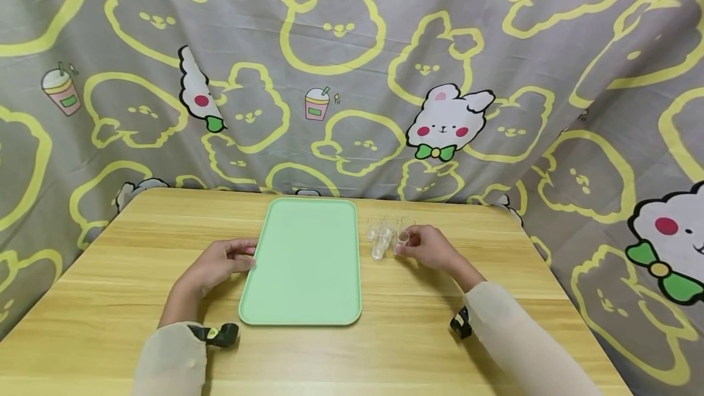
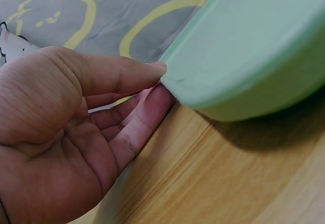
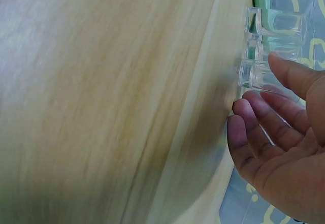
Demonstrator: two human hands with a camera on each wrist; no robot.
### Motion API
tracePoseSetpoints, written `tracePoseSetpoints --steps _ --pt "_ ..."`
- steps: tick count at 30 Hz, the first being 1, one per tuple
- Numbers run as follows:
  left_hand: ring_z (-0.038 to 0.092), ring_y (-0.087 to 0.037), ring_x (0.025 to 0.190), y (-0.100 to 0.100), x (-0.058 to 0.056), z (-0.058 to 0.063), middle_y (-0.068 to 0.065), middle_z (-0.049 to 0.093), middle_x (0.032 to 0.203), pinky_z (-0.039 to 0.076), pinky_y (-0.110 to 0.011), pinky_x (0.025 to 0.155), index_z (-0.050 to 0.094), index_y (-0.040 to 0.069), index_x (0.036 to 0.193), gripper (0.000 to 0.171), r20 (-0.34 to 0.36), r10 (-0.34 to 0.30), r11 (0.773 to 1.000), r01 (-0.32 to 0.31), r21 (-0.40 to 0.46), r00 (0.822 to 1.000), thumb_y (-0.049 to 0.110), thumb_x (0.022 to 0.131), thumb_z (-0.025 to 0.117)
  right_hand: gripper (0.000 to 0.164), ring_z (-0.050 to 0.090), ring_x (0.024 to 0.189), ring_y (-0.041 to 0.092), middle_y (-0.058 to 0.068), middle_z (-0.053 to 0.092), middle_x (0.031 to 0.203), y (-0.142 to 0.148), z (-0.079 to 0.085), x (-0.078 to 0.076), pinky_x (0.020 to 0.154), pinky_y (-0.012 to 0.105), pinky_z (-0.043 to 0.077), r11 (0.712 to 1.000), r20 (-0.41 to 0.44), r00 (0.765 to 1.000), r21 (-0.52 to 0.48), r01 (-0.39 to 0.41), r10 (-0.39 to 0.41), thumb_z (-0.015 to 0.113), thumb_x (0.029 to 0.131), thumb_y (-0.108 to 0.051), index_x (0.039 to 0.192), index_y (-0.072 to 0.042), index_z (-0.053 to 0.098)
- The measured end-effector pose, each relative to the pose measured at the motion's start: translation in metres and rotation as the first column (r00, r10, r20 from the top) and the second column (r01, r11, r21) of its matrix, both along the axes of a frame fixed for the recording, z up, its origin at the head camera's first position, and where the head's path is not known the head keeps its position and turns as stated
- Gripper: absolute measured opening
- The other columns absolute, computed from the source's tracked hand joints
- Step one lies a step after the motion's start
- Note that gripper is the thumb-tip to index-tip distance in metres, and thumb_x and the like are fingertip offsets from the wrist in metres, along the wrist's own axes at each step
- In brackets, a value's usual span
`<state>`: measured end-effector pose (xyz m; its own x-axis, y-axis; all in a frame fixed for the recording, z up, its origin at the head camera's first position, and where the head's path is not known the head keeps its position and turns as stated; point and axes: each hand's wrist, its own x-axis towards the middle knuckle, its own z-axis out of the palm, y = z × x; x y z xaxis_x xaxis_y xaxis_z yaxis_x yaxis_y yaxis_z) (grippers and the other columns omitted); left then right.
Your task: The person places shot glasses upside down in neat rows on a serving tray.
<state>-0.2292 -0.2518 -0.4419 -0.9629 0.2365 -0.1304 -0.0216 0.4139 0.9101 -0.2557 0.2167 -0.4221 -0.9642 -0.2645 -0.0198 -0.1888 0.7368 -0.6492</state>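
Now the left hand [image 1: 220, 264] pinches a rectangular mint-green tray [image 1: 304, 261] by its rim, the right hand [image 1: 431, 247] a small transparent cup [image 3: 260, 76].

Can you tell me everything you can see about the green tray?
The tray is pale green and looks like smooth plastic. It's a rectangle with rounded corners and a low raised rim. It lies face up on the wood-patterned table, left of the small clear cups. The left hand pinches its left edge; I can't tell whether that edge is lifted a little.
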Motion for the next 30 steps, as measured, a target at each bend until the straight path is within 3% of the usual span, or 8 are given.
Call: tracePoseSetpoints --steps 3,10,19,30 --pt "0.063 -0.022 0.108 0.000 0.001 0.000 -0.022 0.061 0.130 0.054 -0.023 0.083 0.052 -0.007 0.145 0.053 -0.005 -0.011 1.000 0.011 0.005 1.000 0.005 0.096 0.070 0.029 0.065 0.092 0.019 0.006 0.071 0.102 0.001 0.000 0.000 0.082 0.040 0.054 1.000 -0.004 1.000 0.002 0.001 -0.001 0.079 0.093 -0.023 0.113 -0.003 0.072" --pt "0.063 -0.023 0.108 0.001 0.002 -0.001 -0.023 0.061 0.130 0.054 -0.023 0.082 0.051 -0.010 0.144 0.053 -0.014 -0.017 1.000 0.017 0.012 1.000 0.003 0.096 0.069 0.026 0.067 0.091 0.019 0.005 0.072 0.098 0.003 0.004 0.006 0.082 0.039 0.056 1.000 -0.024 1.000 -0.027 -0.001 0.001 0.079 0.092 -0.022 0.109 -0.003 0.072" --pt "0.063 -0.026 0.110 0.000 0.003 -0.004 -0.024 0.060 0.130 0.054 -0.023 0.083 0.050 -0.010 0.145 0.054 -0.014 -0.023 1.000 0.024 0.016 1.000 0.003 0.096 0.069 0.023 0.070 0.099 0.025 0.009 0.073 0.106 -0.001 0.027 0.013 0.084 0.040 0.058 0.996 -0.077 0.997 -0.084 0.009 -0.015 0.074 0.095 -0.021 0.110 -0.004 0.069" --pt "0.062 -0.024 0.112 0.000 0.004 -0.001 -0.023 0.060 0.135 0.053 -0.022 0.085 0.051 -0.009 0.145 0.052 -0.005 -0.011 1.000 0.011 0.016 1.000 0.005 0.097 0.068 0.018 0.071 0.102 0.026 0.010 0.071 0.107 -0.032 0.050 0.012 0.087 0.040 0.059 0.991 -0.205 0.979 -0.130 -0.020 -0.007 0.074 0.094 -0.019 0.104 -0.008 0.064"
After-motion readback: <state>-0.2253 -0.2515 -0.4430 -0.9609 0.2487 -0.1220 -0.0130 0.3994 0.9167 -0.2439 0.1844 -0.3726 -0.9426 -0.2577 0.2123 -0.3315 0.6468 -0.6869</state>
